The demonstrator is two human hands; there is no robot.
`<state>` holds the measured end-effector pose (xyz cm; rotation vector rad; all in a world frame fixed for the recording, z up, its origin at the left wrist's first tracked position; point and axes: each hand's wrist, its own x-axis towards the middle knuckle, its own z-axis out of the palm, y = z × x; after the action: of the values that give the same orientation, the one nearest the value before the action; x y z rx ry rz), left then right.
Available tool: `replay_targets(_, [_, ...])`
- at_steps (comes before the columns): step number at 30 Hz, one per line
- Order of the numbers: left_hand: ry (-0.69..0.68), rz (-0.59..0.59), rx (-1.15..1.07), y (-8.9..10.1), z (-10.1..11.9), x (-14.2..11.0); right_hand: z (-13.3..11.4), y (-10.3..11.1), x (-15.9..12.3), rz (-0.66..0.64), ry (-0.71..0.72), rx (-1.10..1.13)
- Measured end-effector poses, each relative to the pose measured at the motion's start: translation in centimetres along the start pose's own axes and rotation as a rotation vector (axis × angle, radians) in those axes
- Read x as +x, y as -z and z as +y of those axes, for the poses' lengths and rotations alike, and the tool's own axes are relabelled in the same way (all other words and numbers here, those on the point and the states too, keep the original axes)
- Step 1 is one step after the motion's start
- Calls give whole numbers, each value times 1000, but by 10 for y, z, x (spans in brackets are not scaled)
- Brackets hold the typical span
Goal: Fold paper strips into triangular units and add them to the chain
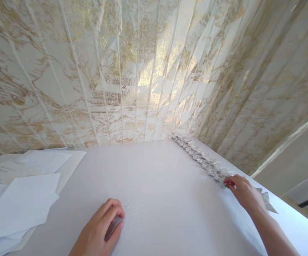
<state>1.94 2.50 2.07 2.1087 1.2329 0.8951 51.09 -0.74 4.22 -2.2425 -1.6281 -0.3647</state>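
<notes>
On the left side of the white table (154, 185), white paper sheets (23, 202) lie overlapped. To the right of them, near, is the left hand (104, 225), with curled fingers and the thumb a little apart from them. Along the right edge, a row of folded paper pieces (200, 156) goes from the far corner to the right hand (243, 192). Its fingertips touch the row's near end; I cannot tell if they are clamped. Beside the wrist is a pointed folded paper (269, 204).
</notes>
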Motion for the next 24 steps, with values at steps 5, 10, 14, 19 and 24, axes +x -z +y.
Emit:
replay_targets(5, [-9,3,-8,-2,-2,0,-7,7,0,78,-11,5])
replay_targets(10, [-21,-27,35,-1,0,3,-76,20,1,152,103,85])
replay_targets(14, [6,-82,96,4,9,3,-193,20,-27,0,452,411])
replay_targets(19, [45,-70,177,7,18,4,-292,1,-76,-319,788,663])
replay_targets(24, [161,49,313,56,-2,32,-292,-22,-79,-525,557,776])
